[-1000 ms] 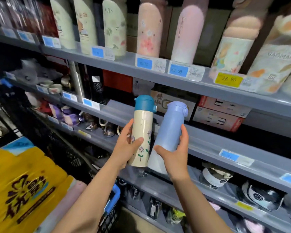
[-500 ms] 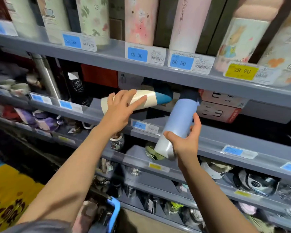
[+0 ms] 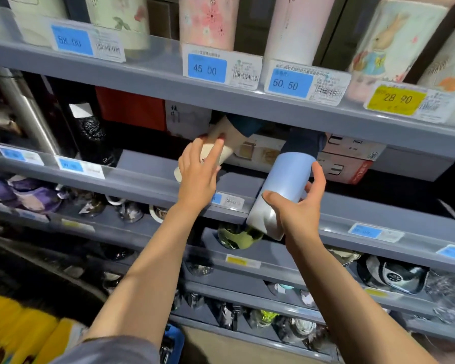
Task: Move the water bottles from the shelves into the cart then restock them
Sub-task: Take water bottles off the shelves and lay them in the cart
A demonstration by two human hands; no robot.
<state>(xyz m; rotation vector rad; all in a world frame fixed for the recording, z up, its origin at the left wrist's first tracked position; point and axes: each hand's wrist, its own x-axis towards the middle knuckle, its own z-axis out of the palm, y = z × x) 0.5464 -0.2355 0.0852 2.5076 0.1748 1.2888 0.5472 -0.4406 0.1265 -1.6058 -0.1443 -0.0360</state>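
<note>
A cream bottle with a teal cap [image 3: 227, 139] leans into the second shelf [image 3: 147, 181], its cap under the shelf above. My left hand [image 3: 199, 172] lies over its lower body with fingers nearly straight. A light blue bottle [image 3: 281, 190] tilts toward the same shelf, its cap in shadow under the upper shelf. My right hand [image 3: 297, 208] grips its lower end, thumb on the front and fingers behind.
Tall flowered bottles [image 3: 208, 19] stand on the top shelf [image 3: 142, 72] behind price tags. Boxes [image 3: 347, 164] sit at the back of the second shelf. Dark bottles [image 3: 90, 132] stand left. Lower shelves hold wrapped cups. Yellow packages [image 3: 19, 334] lie bottom left.
Both bottles have gone deeper into the second shelf, caps first. The cream bottle has swung from lying sideways to leaning inward. The camera has come closer to the shelves.
</note>
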